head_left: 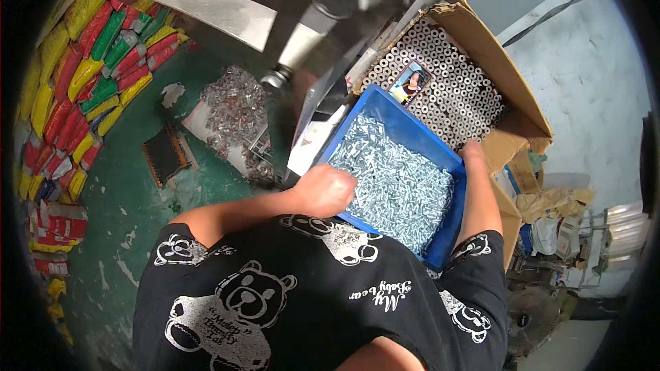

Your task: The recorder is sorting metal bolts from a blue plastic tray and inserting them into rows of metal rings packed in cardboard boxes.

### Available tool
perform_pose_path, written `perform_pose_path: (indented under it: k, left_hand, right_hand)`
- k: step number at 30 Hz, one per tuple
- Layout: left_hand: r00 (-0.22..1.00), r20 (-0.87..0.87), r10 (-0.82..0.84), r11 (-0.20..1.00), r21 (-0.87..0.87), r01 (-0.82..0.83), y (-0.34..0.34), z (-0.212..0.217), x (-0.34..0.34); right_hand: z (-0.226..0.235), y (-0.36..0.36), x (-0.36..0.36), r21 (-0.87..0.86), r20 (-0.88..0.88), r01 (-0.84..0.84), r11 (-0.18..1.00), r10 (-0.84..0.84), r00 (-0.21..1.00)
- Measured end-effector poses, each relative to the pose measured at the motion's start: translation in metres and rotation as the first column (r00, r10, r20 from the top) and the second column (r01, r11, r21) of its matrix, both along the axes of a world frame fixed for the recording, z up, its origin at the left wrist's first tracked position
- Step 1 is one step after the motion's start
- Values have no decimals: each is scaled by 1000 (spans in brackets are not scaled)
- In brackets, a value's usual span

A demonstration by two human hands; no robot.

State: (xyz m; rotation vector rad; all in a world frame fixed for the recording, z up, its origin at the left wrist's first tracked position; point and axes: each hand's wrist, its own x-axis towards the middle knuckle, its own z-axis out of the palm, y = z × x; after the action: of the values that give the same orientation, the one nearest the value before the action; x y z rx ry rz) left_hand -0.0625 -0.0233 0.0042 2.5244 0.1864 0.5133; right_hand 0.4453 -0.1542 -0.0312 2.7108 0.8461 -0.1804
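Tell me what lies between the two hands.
In the head view, a blue bin with a heap of small silvery metal parts lies between the left hand and the right hand.

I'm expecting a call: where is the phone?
In the head view, upper right of centre, the phone is over cylindrical pieces in the cardboard box, beside the blue bin.
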Motion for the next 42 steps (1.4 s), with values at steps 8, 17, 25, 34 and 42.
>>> perform_pose_path:
  k: [8,17,25,34,42]
  left_hand:
    - [998,-66,10,1000,19,-9,-1,7,2]
    - [999,-35,24,999,-22,-25,-1,8,0]
    - [998,-56,12,1000,-28,-14,-2,11,2]
    - [995,-41,90,995,47,-88,-4,3,-1]
    - [996,-50,71,994,93,-66,-6,11,6]
  right_hand:
    - [9,-4,-14,-111,-38,41,993,-45,998]
    - [4,3,-8,-48,21,62,997,-61,998]
    - [13,4,12,-282,-57,-228,932,221,974]
    - [160,103,-221,557,-828,241,795,506,243]
    - [84,186,-276,808,-589,307,503,678,440]
